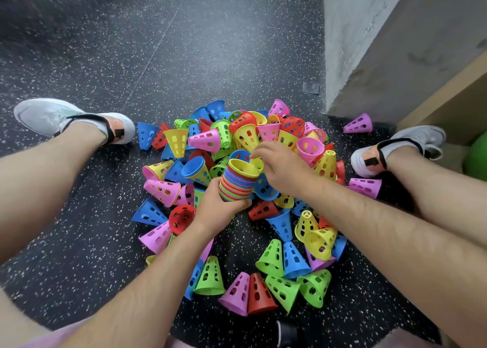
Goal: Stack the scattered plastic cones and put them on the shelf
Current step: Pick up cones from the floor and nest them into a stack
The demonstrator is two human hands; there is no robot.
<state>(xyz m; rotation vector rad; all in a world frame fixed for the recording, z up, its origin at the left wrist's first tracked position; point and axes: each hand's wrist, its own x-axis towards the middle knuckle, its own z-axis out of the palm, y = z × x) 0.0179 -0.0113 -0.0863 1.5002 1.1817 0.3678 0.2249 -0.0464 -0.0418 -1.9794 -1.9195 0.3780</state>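
The right hand (282, 168) curls its fingertips down at the rim of the stack of cones (238, 182), hiding them, so whether they pinch anything I cannot tell. The left hand (224, 208) wraps round the stack, which tilts, yellow-topped with many-coloured banded rims, above the loose cones (282, 289) on the floor (79, 242).

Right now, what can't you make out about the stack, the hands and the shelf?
1. Head view: the narrow end of the stack of cones is hidden inside the left hand; the cone count is too fine to tell.
2. Head view: the back of the right hand hides whether its fingertips pinch a cone at the stack's rim.
3. Head view: the wooden unit is cut off by the right edge; whether it is the shelf is unclear.
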